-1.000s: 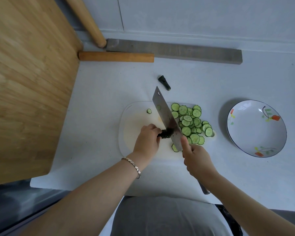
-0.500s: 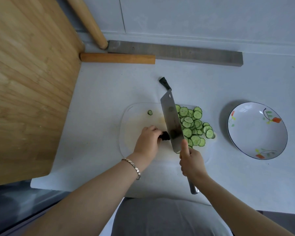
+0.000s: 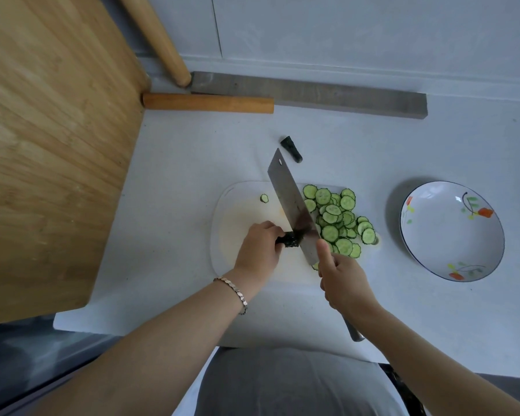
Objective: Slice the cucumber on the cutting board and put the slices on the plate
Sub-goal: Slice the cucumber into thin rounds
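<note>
In the centre of the frame a white cutting board [image 3: 231,214] lies on a pale countertop [image 3: 192,151]. The left hand [image 3: 260,247] is curled over the short dark stub of cucumber [image 3: 291,239] and holds it down on the board; the fingers hide most of the stub. The right hand [image 3: 341,283] grips the handle of a cleaver [image 3: 290,202], with the thumb laid along the near end of the blade, and the metal end of the handle shows below the wrist. The blade stands tilted across the board, just to the right of the stub; I cannot tell whether its edge touches the cucumber. On the right half of the board, partly hidden behind the blade, lies a heap of cucumber slices [image 3: 341,220], overlapping each other. One small slice [image 3: 264,198] lies alone near the upper left of the board. A dark cut-off cucumber end [image 3: 291,149] rests on the countertop above the board. A flower-painted plate [image 3: 445,235] sits at the right, well apart from the slices. A big wooden board [image 3: 48,145] fills the left of the frame. At the top lie a wooden rod [image 3: 207,103] and a grey bar [image 3: 327,96], and a thicker wooden rod [image 3: 159,40] leans by the wall. A bracelet [image 3: 237,291] is on the left wrist.
</note>
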`<state>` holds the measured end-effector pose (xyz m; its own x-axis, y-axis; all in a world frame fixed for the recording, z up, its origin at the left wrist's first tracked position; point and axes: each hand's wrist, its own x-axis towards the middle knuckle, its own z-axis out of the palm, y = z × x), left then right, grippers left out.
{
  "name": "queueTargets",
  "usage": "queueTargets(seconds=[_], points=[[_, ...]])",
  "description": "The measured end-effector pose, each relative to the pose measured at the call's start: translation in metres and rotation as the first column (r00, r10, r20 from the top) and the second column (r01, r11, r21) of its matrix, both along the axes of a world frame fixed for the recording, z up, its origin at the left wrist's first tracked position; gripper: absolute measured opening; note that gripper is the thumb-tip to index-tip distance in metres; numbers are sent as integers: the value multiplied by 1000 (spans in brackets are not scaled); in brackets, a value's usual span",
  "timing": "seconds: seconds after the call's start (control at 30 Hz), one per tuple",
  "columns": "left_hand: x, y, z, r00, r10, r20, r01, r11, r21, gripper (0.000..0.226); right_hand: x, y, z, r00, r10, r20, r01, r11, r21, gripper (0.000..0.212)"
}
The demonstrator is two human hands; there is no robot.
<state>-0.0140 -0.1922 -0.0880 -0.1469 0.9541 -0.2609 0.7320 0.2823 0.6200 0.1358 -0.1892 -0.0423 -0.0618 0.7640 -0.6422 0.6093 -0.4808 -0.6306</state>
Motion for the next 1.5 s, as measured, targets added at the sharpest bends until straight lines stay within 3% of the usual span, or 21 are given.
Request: queueTargets(seconds=[0.5, 0.73, 1.1, 1.5], points=[[2, -4, -3, 1000, -23, 10, 22, 998, 55, 19, -12, -4, -25, 1000, -22, 16, 23, 999, -23, 55], [-5, -7, -5, 1000, -25, 4, 25, 999, 45, 26, -4, 6, -20, 991, -124, -58, 120, 990, -71, 53], [-5, -4, -2, 1000, 13, -14, -13, 1000, 15, 22, 6, 0, -9, 1000, 17, 19, -17, 1000, 2, 55], [-4, -6, -3, 1000, -6, -20, 7, 999, 44, 17, -10, -9, -22, 996, 33, 80, -34, 999, 8, 53]])
